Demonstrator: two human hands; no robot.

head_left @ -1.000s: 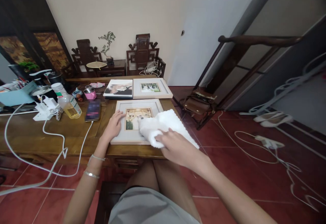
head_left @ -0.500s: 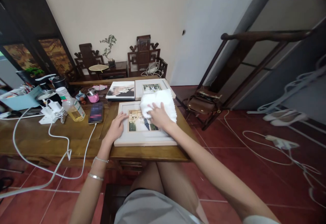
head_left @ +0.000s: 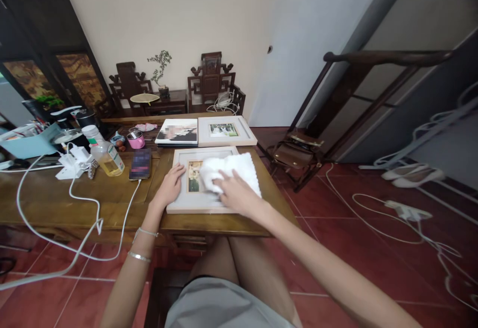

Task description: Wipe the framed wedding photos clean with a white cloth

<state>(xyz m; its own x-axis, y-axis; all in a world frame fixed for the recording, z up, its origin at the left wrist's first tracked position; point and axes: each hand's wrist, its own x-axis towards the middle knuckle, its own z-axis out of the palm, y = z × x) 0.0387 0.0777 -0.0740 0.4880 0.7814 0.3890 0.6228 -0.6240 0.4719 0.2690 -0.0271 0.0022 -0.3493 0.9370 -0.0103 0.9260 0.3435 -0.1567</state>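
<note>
A pale wooden picture frame (head_left: 179, 204) lies flat near the front edge of the wooden table (head_left: 56, 203). My left hand (head_left: 170, 184) rests on the frame's left border, fingers flat and slightly spread. My right hand (head_left: 233, 193) presses a white towel (head_left: 239, 168) onto the frame's glass, fingers curled over the bunched cloth. The towel covers most of the photo; only its left strip shows.
Behind it lie a second frame (head_left: 226, 130) and a photo book (head_left: 177, 132). To the left are a phone (head_left: 140, 164) on a white cable, an oil bottle (head_left: 106, 158), a pink cup (head_left: 135, 140) and a power strip (head_left: 72, 164). A brown bag (head_left: 295, 153) and loose cords lie on the red tile floor.
My right hand swept the towel from the frame's front right up to its far edge, then back toward me over the middle of the glass. My left hand stayed on the frame.
</note>
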